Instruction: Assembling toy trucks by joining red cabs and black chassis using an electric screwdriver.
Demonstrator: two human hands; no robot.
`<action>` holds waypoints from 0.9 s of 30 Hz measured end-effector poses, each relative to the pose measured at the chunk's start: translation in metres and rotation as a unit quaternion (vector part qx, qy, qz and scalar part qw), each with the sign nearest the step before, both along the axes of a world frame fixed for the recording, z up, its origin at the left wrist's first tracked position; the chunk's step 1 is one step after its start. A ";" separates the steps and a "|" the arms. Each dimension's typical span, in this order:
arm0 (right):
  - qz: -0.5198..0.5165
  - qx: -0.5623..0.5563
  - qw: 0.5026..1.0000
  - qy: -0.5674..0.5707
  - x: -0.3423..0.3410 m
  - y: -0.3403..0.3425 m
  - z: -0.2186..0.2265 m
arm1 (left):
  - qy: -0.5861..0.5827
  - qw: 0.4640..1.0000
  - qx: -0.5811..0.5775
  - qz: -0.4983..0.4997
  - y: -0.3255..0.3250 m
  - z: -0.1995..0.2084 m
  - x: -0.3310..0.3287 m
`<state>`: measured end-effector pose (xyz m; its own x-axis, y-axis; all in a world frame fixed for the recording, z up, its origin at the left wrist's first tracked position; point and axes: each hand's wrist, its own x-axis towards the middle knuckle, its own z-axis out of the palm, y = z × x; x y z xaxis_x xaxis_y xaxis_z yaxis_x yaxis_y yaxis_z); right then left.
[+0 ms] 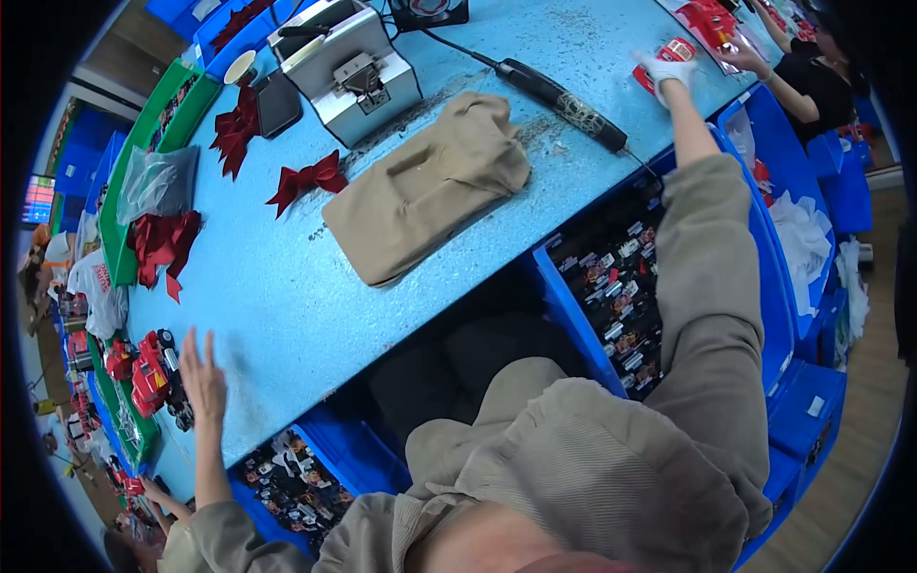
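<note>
On the left side of the blue worktable, my left hand is bare, with its fingers apart and nothing in them. Right beside it stands a red and black toy vehicle. My right hand, in a white glove, reaches to the far right of the table. It closes over a red piece with pale markings, partly hidden beneath the glove. Between my arms lies a folded tan cloth bundle. A black corded handheld tool rests beyond it, its thin tip pointing toward the table edge.
A grey metal device stands at the back. Dark red bows lie near a green tray on the left. Blue bins holding many small dark parts sit below the front edge. Another person's hand is at the far right.
</note>
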<state>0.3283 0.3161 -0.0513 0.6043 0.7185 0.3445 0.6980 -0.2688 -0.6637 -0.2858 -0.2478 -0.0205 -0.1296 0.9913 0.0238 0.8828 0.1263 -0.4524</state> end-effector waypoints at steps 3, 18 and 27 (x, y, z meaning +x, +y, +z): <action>0.038 -0.097 0.994 0.031 0.000 -0.006 -0.016 | -0.126 0.984 0.064 -0.108 0.061 0.001 0.078; 0.459 -0.105 0.611 0.636 0.017 -0.284 0.136 | -0.323 0.804 0.318 -0.386 0.262 0.047 0.276; 0.051 -0.184 0.939 0.287 0.251 -0.385 -0.035 | -0.323 0.855 0.242 -0.325 0.279 0.018 0.259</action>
<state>0.5791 -0.0690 -0.0867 0.5365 0.7889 -0.2998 0.2891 -0.5055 -0.8129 -0.0267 0.0309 -0.0024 0.3035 0.7532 0.5836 0.8843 -0.4508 0.1218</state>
